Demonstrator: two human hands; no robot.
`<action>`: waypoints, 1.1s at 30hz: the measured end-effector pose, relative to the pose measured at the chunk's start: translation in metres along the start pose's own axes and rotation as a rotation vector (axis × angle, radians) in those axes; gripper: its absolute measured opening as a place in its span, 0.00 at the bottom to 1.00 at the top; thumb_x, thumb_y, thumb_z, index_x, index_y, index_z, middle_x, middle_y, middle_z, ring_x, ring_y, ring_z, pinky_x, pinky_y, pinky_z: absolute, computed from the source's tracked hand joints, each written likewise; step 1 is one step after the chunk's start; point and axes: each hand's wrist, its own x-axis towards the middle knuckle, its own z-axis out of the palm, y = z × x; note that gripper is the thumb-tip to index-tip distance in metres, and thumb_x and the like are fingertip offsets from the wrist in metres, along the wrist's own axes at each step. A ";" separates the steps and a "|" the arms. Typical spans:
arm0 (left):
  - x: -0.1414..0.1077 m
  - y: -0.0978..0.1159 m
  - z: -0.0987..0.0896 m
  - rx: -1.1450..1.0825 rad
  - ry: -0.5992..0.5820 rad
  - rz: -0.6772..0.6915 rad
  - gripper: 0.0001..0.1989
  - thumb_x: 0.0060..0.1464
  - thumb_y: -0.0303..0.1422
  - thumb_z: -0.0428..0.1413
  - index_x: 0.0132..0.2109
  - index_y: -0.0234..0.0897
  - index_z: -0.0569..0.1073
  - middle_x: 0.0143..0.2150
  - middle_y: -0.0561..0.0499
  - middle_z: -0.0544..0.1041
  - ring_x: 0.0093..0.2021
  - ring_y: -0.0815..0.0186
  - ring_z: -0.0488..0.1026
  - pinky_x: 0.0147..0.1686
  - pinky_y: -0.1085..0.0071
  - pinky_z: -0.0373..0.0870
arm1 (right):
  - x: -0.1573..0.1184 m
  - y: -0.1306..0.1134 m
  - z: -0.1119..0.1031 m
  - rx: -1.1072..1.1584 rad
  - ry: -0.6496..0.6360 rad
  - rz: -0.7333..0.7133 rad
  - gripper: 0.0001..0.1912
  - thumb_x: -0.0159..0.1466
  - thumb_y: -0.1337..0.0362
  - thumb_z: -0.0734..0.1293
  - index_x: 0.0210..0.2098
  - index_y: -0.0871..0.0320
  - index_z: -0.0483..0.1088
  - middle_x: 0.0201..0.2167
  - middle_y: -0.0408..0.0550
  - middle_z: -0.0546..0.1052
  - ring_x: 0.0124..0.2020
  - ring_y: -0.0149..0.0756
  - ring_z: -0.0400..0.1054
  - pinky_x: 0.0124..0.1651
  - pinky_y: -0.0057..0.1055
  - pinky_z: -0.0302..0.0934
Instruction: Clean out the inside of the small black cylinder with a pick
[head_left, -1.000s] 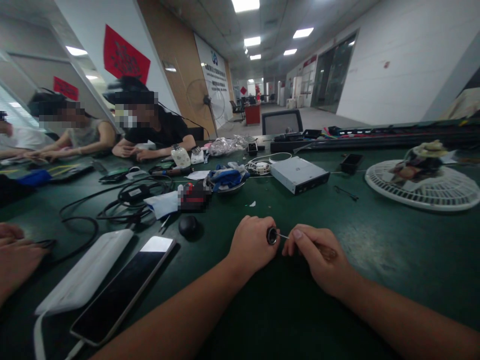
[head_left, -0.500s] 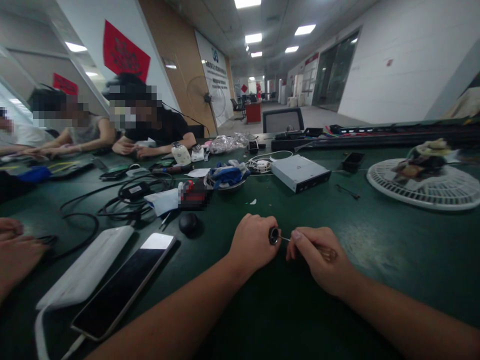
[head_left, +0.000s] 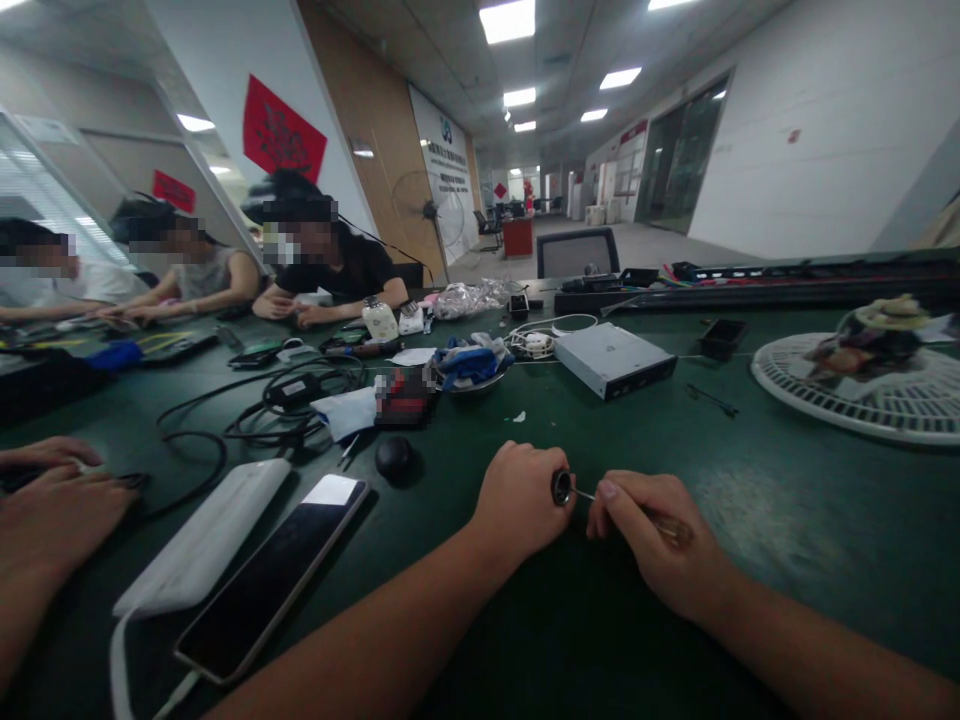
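My left hand (head_left: 516, 500) is closed around a small dark cylindrical part (head_left: 560, 487) with a shiny ring-shaped rim, its open end turned to the right. Most of that part is hidden inside the fist. In my right hand (head_left: 649, 535) is a thin-shafted screwdriver (head_left: 676, 531) with a brownish, partly see-through handle. Its shaft points left, and the tip is at the part's rim; whether it touches cannot be made out. Both hands are low over the green table (head_left: 585, 620).
To the left lie a phone (head_left: 274, 580), a white power bank (head_left: 202, 540) and a black mouse (head_left: 394, 458). Ahead are a bowl with blue cloth (head_left: 471, 362) and a grey disc drive (head_left: 611, 358). A white fan grille (head_left: 795, 390) lies right. Another person's hands (head_left: 67, 500) are at far left.
The whole view has shifted, so everything appears a little further right and lower. My hands keep nearly the same pose, with the screwdriver still at the small part.
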 end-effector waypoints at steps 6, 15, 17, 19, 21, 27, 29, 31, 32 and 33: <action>-0.001 -0.001 0.001 -0.017 0.021 0.002 0.07 0.57 0.34 0.56 0.31 0.40 0.70 0.28 0.53 0.76 0.31 0.63 0.71 0.34 0.66 0.61 | 0.000 -0.003 -0.002 0.083 -0.083 -0.114 0.21 0.74 0.64 0.56 0.27 0.57 0.71 0.24 0.45 0.74 0.28 0.34 0.70 0.35 0.33 0.61; 0.000 0.000 0.002 0.006 0.012 0.019 0.07 0.56 0.34 0.57 0.30 0.41 0.71 0.27 0.53 0.74 0.31 0.62 0.70 0.35 0.65 0.60 | -0.001 -0.001 -0.001 0.007 0.008 -0.074 0.23 0.73 0.65 0.58 0.22 0.58 0.68 0.20 0.43 0.71 0.23 0.31 0.67 0.31 0.32 0.59; 0.000 -0.001 0.002 0.004 0.022 0.022 0.07 0.56 0.34 0.56 0.30 0.40 0.70 0.27 0.53 0.74 0.31 0.63 0.70 0.34 0.66 0.60 | -0.001 -0.002 -0.002 0.038 -0.042 -0.128 0.22 0.73 0.65 0.57 0.23 0.58 0.68 0.21 0.44 0.72 0.25 0.32 0.68 0.32 0.32 0.60; 0.000 -0.001 0.002 -0.003 0.036 0.010 0.07 0.57 0.34 0.56 0.30 0.40 0.70 0.27 0.53 0.74 0.30 0.63 0.70 0.34 0.66 0.60 | 0.000 -0.003 -0.002 0.063 -0.063 -0.173 0.20 0.73 0.66 0.57 0.25 0.58 0.69 0.23 0.45 0.73 0.27 0.33 0.69 0.35 0.33 0.61; 0.000 -0.001 0.001 -0.010 0.042 0.000 0.08 0.58 0.34 0.56 0.30 0.40 0.70 0.27 0.53 0.74 0.30 0.63 0.70 0.33 0.66 0.60 | 0.001 -0.003 -0.001 0.052 -0.035 -0.180 0.18 0.72 0.66 0.57 0.27 0.58 0.70 0.25 0.46 0.74 0.29 0.34 0.69 0.36 0.34 0.62; 0.001 -0.001 0.003 0.005 0.013 0.018 0.07 0.57 0.34 0.56 0.30 0.40 0.70 0.27 0.53 0.74 0.31 0.63 0.70 0.36 0.65 0.61 | -0.001 -0.001 -0.001 -0.019 0.040 -0.072 0.22 0.73 0.65 0.58 0.22 0.58 0.68 0.20 0.44 0.70 0.23 0.31 0.66 0.30 0.32 0.58; 0.000 -0.001 0.003 0.018 0.012 0.033 0.08 0.57 0.34 0.56 0.30 0.40 0.70 0.27 0.53 0.74 0.31 0.63 0.70 0.36 0.65 0.61 | -0.001 -0.001 -0.003 0.019 -0.014 -0.090 0.23 0.73 0.64 0.57 0.21 0.58 0.66 0.19 0.43 0.69 0.22 0.30 0.65 0.29 0.31 0.57; 0.000 -0.001 0.003 0.020 0.021 0.029 0.08 0.57 0.34 0.55 0.30 0.40 0.70 0.27 0.53 0.74 0.30 0.63 0.70 0.35 0.65 0.60 | 0.000 -0.002 -0.004 0.089 -0.044 -0.117 0.23 0.73 0.64 0.56 0.22 0.57 0.66 0.20 0.43 0.70 0.23 0.31 0.66 0.31 0.32 0.59; 0.000 -0.001 0.003 0.015 0.025 0.023 0.08 0.58 0.34 0.55 0.30 0.40 0.70 0.27 0.53 0.74 0.30 0.63 0.70 0.35 0.65 0.60 | 0.000 -0.002 -0.004 0.119 -0.044 -0.124 0.22 0.73 0.64 0.56 0.23 0.57 0.66 0.21 0.44 0.71 0.24 0.32 0.68 0.32 0.32 0.60; 0.000 -0.001 0.003 0.008 0.026 0.017 0.07 0.58 0.34 0.55 0.31 0.40 0.70 0.27 0.53 0.75 0.31 0.63 0.70 0.35 0.66 0.61 | 0.001 -0.002 -0.003 0.134 -0.029 -0.126 0.22 0.73 0.64 0.56 0.24 0.57 0.66 0.22 0.45 0.72 0.26 0.33 0.69 0.33 0.32 0.61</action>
